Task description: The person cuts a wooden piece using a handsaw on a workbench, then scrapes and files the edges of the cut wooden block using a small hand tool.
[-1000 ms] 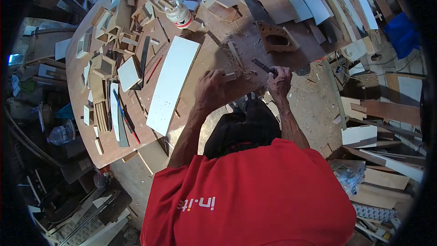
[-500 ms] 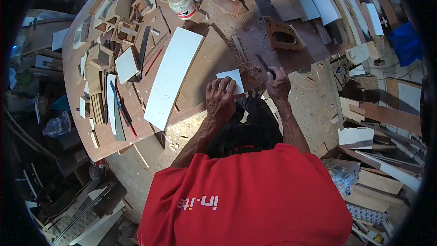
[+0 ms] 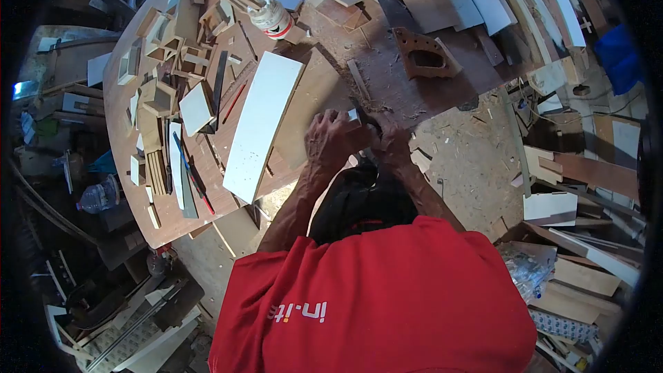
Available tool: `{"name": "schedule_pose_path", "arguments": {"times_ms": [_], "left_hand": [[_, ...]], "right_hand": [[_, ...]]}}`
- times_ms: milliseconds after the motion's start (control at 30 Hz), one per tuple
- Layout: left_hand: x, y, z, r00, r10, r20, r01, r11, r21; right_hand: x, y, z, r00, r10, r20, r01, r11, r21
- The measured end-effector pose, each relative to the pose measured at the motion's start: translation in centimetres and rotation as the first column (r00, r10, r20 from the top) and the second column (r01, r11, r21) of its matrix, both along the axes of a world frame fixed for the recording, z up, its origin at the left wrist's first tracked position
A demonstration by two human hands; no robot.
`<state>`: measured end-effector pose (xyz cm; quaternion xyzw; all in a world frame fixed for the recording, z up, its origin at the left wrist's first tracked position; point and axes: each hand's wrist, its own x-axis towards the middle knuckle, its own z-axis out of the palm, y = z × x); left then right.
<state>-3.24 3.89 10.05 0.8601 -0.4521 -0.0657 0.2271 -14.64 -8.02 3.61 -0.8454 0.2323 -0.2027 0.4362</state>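
My left hand (image 3: 334, 139) is closed on a small white-faced board (image 3: 354, 115), of which only a bit shows between the hands at the table's near edge. Close beside it, my right hand (image 3: 391, 139) grips a narrow, dark, flat file-like tool (image 3: 357, 106). Its tip points away from me, up against the board; the hand hides the rest. A long white panel (image 3: 264, 124) lies to the left of my hands, on the brown table. Sawdust and shavings (image 3: 376, 106) lie just past the tool.
A wooden saw handle (image 3: 423, 55) rests to the right. Further back stands a jar (image 3: 271, 19) with a red-and-white label. Small wooden boxes (image 3: 159, 97), a red pencil (image 3: 234, 102) and a blue-and-red stick (image 3: 194, 174) lie left. Offcuts (image 3: 573, 273) are piled at right.
My right hand has moved left with the tool, up to the board and close to my left hand. The small board is now mostly covered and looks tilted. The camera view has shifted slightly.
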Motion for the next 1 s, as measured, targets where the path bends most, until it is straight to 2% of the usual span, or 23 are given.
{"name": "schedule_pose_path", "arguments": {"times_ms": [100,167,267,367,467,633,667,733,833,1000], "left_hand": [[0.7,-0.2,0.1,1.0,-0.031,0.004,0.031,0.999,0.015],[0.9,-0.5,0.1,0.999,0.04,0.007,-0.04,0.999,0.017],[0.9,-0.7,0.1,0.999,0.042,-0.027,-0.041,0.998,0.036],[1.2,-0.6,-0.1,0.999,0.026,-0.02,-0.026,0.999,0.021],[1.4,-0.7,-0.1,0.999,0.019,-0.038,-0.018,1.0,0.019],[1.4,-0.9,0.1,0.998,0.03,-0.049,-0.029,0.999,0.028],[1.5,-1.0,0.1,0.999,0.033,-0.041,-0.032,0.999,0.02],[1.7,-1.0,0.2,0.999,0.028,-0.04,-0.026,0.999,0.045],[1.7,-1.0,0.1,0.999,0.025,-0.041,-0.022,0.998,0.062],[1.7,-1.2,0.1,0.999,0.034,-0.038,-0.033,0.999,0.03]], "right_hand": [[0.3,-0.4,-0.7,0.999,0.027,0.023,-0.027,0.999,-0.021],[0.4,-0.5,-1.0,0.997,0.054,0.055,-0.052,0.998,-0.036],[0.6,-0.5,-0.8,0.998,0.058,0.04,-0.056,0.997,-0.049],[0.8,-0.5,-1.2,0.995,0.098,-0.007,-0.098,0.995,0.001],[1.2,-0.4,-1.7,0.999,0.027,-0.041,-0.022,0.994,0.111],[1.0,-1.0,-1.1,0.978,0.094,0.186,-0.088,0.995,-0.04],[0.8,-0.9,-0.7,0.978,0.094,0.186,-0.088,0.995,-0.04],[0.1,-0.5,0.0,0.992,0.121,0.025,-0.119,0.99,-0.08],[0.2,-0.3,0.0,0.988,0.146,-0.05,-0.151,0.98,-0.127],[0.8,-0.1,-0.3,0.986,0.152,-0.064,-0.163,0.96,-0.23]]}}
